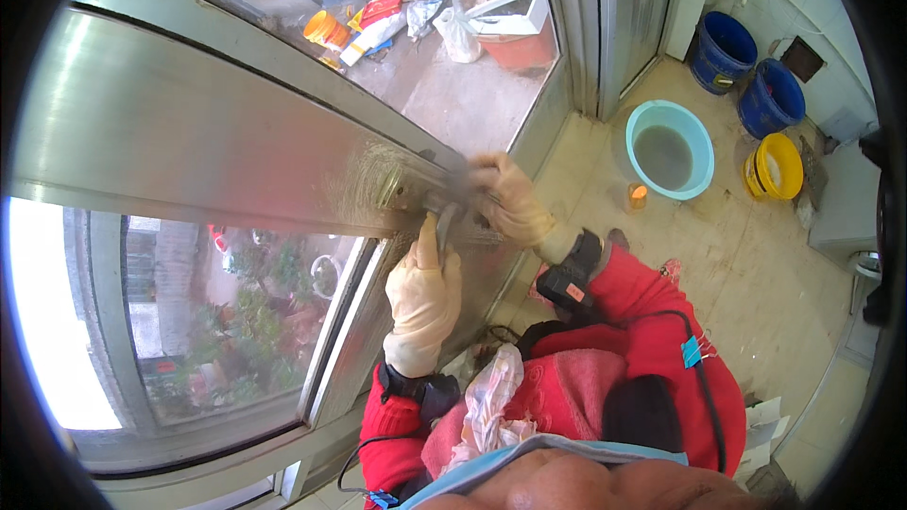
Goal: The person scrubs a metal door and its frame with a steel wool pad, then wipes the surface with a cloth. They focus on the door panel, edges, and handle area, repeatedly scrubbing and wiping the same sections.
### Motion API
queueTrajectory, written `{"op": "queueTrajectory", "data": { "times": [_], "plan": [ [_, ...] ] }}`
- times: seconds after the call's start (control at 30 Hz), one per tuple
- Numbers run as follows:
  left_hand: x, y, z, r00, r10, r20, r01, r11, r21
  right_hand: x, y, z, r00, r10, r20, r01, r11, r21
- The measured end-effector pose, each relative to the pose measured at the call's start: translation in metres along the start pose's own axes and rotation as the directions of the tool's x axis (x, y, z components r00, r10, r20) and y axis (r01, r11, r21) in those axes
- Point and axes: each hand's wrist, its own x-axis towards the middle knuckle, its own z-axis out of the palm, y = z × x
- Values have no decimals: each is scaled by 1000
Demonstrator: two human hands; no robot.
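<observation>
A cream rubber glove covers my left hand [424, 297], whose index finger and thumb lie on either side of a curved metal door handle [445, 225]. Just beyond it, my right hand [511, 202], gloved the same way, is bent over the door's edge. Its fingers close on a small dark grey pad [464, 183], too motion-blurred to name more exactly. Around a brass-coloured lock plate [390, 189], the metal door panel [212, 127] bears whitish swirled smears. The fingers and blur partly hide the handle's base.
A light-blue basin [633, 149] of murky water stands on the tiled floor, with a small orange-topped container [637, 196] beside it. Two blue buckets [723, 53] and a yellow bucket [755, 173] are near the wall. Outside the glass lie an orange bucket [326, 30] and rubbish.
</observation>
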Motion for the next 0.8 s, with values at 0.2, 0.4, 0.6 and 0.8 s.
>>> {"op": "queueTrajectory", "data": {
  "times": [0.2,0.4,0.6,0.8],
  "plan": [
    [1,1,1,1000,19,-20,-19,1000,1,38,-33,-6,943,-318,99,331,929,-167],
    [1,-1,2,1000,6,-15,-6,1000,-8,13,-32,-6,995,59,83,-40,977,-210],
    [-1,-2,0,999,37,-17,-37,999,8,39,-40,-6,931,-353,91,362,924,-122],
    [0,0,1,1000,4,-26,-5,1000,-24,20,-39,-10,973,-215,84,226,960,-162]
  ]
}}
